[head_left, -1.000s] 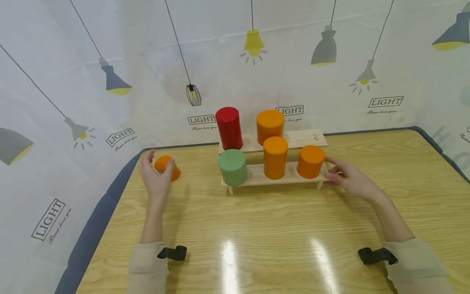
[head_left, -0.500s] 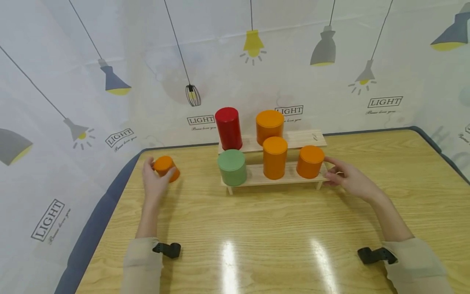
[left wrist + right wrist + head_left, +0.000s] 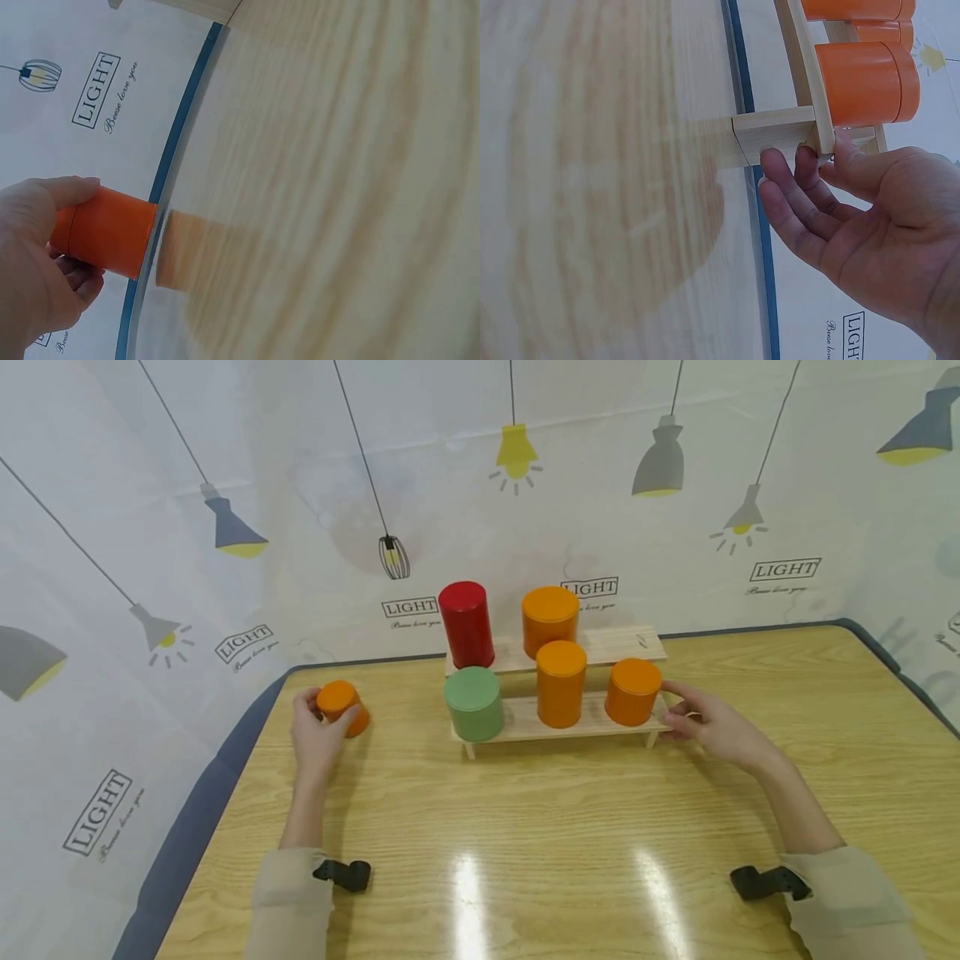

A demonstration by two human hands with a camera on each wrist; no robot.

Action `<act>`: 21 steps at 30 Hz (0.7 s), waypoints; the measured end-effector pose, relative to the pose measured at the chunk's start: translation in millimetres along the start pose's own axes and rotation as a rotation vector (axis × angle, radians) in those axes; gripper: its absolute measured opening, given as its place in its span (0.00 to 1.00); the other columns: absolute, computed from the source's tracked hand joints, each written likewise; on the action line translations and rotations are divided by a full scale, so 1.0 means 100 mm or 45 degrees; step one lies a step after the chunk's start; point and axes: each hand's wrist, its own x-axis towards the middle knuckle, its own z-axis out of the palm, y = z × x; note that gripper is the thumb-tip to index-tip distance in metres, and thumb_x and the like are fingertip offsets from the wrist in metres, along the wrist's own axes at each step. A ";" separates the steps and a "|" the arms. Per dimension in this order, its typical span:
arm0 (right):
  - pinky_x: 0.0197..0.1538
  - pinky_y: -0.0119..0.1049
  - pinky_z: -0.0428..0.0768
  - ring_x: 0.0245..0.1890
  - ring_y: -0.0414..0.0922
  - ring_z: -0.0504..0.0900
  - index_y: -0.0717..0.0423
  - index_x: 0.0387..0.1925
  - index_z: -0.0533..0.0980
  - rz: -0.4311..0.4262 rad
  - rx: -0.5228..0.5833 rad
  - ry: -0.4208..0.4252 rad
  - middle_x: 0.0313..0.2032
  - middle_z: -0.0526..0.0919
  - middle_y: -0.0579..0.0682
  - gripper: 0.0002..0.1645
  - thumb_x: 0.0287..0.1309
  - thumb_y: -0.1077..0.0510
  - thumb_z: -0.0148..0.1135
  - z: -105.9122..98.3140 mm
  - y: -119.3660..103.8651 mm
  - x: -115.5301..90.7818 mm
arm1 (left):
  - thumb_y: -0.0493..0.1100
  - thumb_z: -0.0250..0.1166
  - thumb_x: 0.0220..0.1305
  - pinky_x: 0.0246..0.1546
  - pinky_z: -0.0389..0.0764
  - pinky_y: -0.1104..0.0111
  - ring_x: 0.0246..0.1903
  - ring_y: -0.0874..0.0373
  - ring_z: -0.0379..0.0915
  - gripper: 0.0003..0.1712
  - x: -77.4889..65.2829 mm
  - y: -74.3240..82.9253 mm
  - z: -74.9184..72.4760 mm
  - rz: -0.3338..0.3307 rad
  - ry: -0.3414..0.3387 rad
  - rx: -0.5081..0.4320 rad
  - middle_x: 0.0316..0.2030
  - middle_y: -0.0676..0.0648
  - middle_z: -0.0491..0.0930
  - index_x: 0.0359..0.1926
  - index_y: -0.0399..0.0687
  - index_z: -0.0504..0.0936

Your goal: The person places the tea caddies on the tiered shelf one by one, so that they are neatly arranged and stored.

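Observation:
My left hand [image 3: 315,739] holds an orange canister [image 3: 337,696] at the table's far left, thumb on one side and fingers on the other. In the left wrist view a narrow gap shows between the canister's base [image 3: 124,232] and its reflection on the tabletop. My right hand [image 3: 716,727] pinches the right end of a two-tier wooden shelf [image 3: 517,728], the thumb on the lower plank and fingertips beneath it, as the right wrist view shows. Close to that thumb stands a short orange canister [image 3: 633,693] on the lower tier.
Also on the lower tier are a green canister [image 3: 475,703] and a taller orange one [image 3: 561,685]. The upper tier bears a tall red canister [image 3: 467,627] and a wide orange canister [image 3: 550,618]. Behind the wooden table [image 3: 525,827] hangs a lamp-printed cloth [image 3: 450,468].
My left hand has come down around the orange canister and closed on it; the canister has shifted slightly to the right. The right hand and the shelf stay put.

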 end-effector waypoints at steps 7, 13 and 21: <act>0.51 0.45 0.84 0.47 0.61 0.84 0.68 0.77 0.48 -0.004 -0.003 0.001 0.46 0.74 0.65 0.35 0.76 0.66 0.47 0.01 0.01 0.00 | 0.37 0.74 0.60 0.65 0.68 0.56 0.59 0.45 0.68 0.39 -0.07 0.11 0.06 0.050 0.036 -0.091 0.61 0.36 0.71 0.66 0.33 0.63; 0.50 0.45 0.84 0.46 0.61 0.84 0.69 0.77 0.48 -0.009 -0.007 -0.003 0.46 0.74 0.66 0.35 0.76 0.66 0.47 0.01 -0.01 0.00 | 0.37 0.75 0.59 0.65 0.68 0.56 0.58 0.47 0.69 0.39 -0.13 0.24 0.08 0.188 0.067 -0.129 0.59 0.37 0.71 0.66 0.32 0.65; 0.51 0.46 0.84 0.47 0.62 0.84 0.70 0.76 0.47 -0.016 0.006 -0.009 0.46 0.74 0.66 0.35 0.76 0.67 0.46 0.01 -0.01 0.01 | 0.37 0.76 0.57 0.64 0.69 0.59 0.55 0.55 0.69 0.38 -0.25 0.60 0.13 0.376 0.051 -0.255 0.57 0.42 0.72 0.64 0.34 0.67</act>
